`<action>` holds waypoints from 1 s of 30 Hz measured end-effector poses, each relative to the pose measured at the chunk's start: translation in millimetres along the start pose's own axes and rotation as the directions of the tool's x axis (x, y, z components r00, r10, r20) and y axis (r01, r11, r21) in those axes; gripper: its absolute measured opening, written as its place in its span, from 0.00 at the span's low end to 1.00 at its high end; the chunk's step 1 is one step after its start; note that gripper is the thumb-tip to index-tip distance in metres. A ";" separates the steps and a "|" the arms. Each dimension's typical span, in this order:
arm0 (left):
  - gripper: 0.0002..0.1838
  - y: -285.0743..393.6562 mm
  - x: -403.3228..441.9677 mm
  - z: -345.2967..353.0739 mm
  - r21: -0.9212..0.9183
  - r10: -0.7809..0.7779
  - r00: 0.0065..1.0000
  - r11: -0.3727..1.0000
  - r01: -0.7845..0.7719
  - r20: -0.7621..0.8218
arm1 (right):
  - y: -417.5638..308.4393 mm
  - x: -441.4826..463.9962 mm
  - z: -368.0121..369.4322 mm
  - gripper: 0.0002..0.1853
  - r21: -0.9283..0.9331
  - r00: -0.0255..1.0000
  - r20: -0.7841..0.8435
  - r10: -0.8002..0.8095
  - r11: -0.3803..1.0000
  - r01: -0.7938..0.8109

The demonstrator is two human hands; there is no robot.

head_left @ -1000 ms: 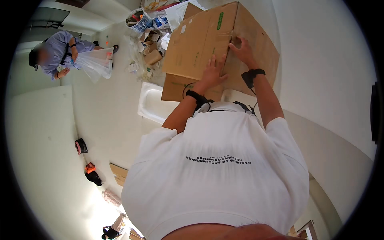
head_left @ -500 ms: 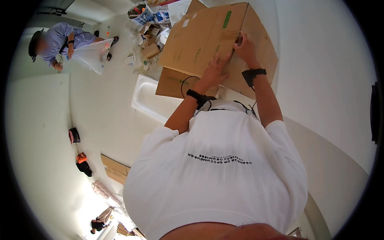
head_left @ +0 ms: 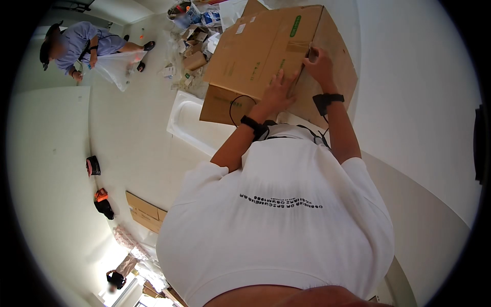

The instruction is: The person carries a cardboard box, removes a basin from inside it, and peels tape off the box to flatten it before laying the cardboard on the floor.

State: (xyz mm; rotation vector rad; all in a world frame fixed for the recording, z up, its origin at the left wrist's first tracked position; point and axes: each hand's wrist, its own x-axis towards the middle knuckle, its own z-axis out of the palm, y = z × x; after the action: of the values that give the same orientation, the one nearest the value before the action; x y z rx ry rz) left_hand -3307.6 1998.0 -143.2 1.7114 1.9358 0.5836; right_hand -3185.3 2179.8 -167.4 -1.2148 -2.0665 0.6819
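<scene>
Pale floor [head_left: 133,128] spreads left of the box [head_left: 255,56], which stands before the person. On the box, the left hand [head_left: 279,94] lies spread, gripping nothing; the right hand [head_left: 320,67] bends its fingers at the box's edge, its grip unclear. Left of the box are scraps [head_left: 194,60] and a white tub [head_left: 192,120]; farther left, a co-worker [head_left: 84,46] holds a clear bag [head_left: 118,69].
</scene>
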 end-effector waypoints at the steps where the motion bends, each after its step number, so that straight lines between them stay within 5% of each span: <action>1: 0.45 0.2 -0.8 0.5 0.012 -0.003 1.000 1.000 0.003 0.004 | 1.5 0.0 0.1 0.26 0.002 1.000 -0.002 0.001 1.000 -0.001; 21: 0.44 15.8 -5.2 9.3 0.040 0.056 0.998 0.998 -0.057 0.008 | 7.4 -7.9 -12.7 0.23 -0.017 0.999 -0.023 0.031 0.999 -0.032; 27: 0.44 27.4 -8.7 12.2 0.121 0.087 0.995 0.988 -0.093 0.054 | 2.6 -6.2 -39.7 0.23 -0.038 0.996 0.081 0.028 0.999 -0.025; 30: 0.44 31.6 -8.8 13.7 0.071 0.064 0.997 0.995 -0.067 0.038 | 5.2 -10.2 -31.9 0.22 -0.035 0.999 -0.032 0.022 0.999 -0.023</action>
State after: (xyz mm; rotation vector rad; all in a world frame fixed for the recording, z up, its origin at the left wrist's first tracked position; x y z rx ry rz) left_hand -3273.6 1993.1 -134.1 1.8232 1.9035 0.5091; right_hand -3155.0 2176.6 -152.6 -1.2629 -2.0493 0.6344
